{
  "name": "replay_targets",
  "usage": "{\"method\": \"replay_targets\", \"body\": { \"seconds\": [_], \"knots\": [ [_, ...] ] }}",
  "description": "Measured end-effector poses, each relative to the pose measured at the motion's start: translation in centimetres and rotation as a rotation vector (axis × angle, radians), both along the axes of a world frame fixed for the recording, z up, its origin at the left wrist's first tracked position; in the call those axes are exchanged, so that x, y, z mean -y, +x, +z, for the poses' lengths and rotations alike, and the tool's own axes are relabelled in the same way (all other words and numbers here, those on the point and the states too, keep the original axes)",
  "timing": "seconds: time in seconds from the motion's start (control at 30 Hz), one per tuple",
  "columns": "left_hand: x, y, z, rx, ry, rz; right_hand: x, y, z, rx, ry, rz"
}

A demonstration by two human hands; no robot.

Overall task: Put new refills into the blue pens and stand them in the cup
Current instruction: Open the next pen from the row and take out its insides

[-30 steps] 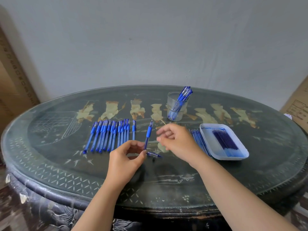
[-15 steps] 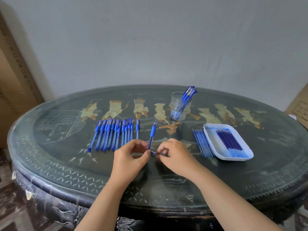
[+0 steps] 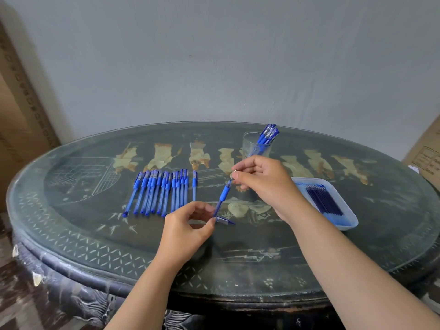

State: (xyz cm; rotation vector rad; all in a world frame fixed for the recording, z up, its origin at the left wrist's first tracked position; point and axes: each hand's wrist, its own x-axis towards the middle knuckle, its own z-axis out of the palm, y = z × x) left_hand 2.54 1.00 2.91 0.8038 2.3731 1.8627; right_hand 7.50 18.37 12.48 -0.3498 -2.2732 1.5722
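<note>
My left hand (image 3: 188, 231) pinches the lower end of a blue pen barrel (image 3: 222, 195) that tilts up to the right. At the barrel's upper end my right hand (image 3: 264, 183) pinches a small metal tip piece (image 3: 235, 172). A blue pen cap (image 3: 225, 220) lies on the table just below the barrel. A row of several blue pens (image 3: 159, 192) lies to the left. A clear glass cup (image 3: 256, 145) at the back holds several blue pens. A white tray (image 3: 348, 219) on the right holds dark blue refills (image 3: 323, 201).
The work goes on atop a dark oval glass-topped table (image 3: 95, 234) with inlaid figures. A grey wall stands behind it. Cardboard boxes (image 3: 426, 148) flank the table on the far right and far left.
My right hand has risen from the cap on the table to the pen's upper end and now pinches the tip. The barrel has tilted further right in my left hand.
</note>
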Motion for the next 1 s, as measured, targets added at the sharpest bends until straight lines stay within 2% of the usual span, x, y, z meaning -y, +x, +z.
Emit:
{"method": "replay_targets", "body": {
  "seconds": [0.13,0.47,0.63,0.77,0.93,1.0],
  "knots": [
    [0.0,0.0,0.0,-0.014,-0.009,-0.001,0.1,-0.2,-0.4,0.022,0.107,0.042],
    [0.0,-0.1,-0.1,-0.032,-0.003,0.0,-0.2,-0.4,-1.3,0.1,0.104,0.027],
    [0.0,-0.2,-0.1,-0.023,0.005,0.008,0.0,0.0,-1.8,0.073,-0.044,0.108],
    [0.0,-0.1,-0.1,-0.027,-0.004,-0.001,0.6,-0.1,-2.5,0.04,0.015,-0.017],
    [0.1,-0.2,0.0,-0.02,-0.001,0.003,0.7,-0.1,-2.6,0.02,-0.057,0.061],
    [0.1,-0.2,0.0,-0.023,-0.006,-0.003,0.9,-0.2,-2.9,0.0,-0.022,0.01]
  ]
}}
